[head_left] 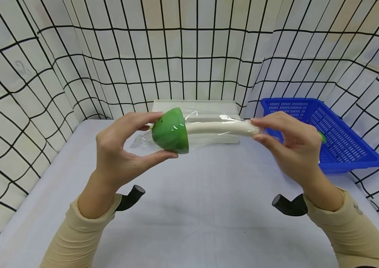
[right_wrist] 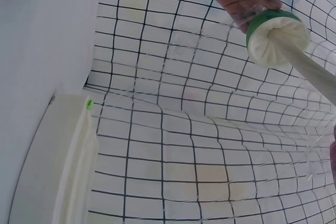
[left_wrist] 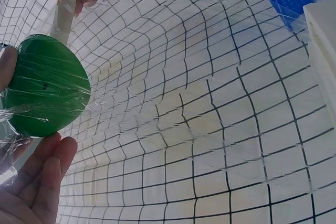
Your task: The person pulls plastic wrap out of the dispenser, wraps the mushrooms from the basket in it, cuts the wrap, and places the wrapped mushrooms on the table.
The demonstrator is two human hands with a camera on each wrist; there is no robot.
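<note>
A toy mushroom with a glossy green cap (head_left: pixel 170 131) and a long white stem (head_left: pixel 221 128) lies sideways in clear plastic film, raised over the table between both hands. My left hand (head_left: pixel 117 147) pinches the cap between fingers on top and thumb below. At the stem's far end, my right hand (head_left: pixel 291 143) pinches the stem and film with thumb and forefinger. Thin creases of film cross the cap (left_wrist: pixel 50 85) in the left wrist view. The right wrist view shows the cap's pale ribbed underside (right_wrist: pixel 273 43) facing the stem.
A blue perforated basket (head_left: pixel 353 165) stands at the right, a bit of green (head_left: pixel 322 137) inside it. Behind the mushroom is a white, box-like block (head_left: pixel 196 105). Black wire mesh (head_left: pixel 196 57) encloses the white-covered table (head_left: pixel 206 208) at back and sides.
</note>
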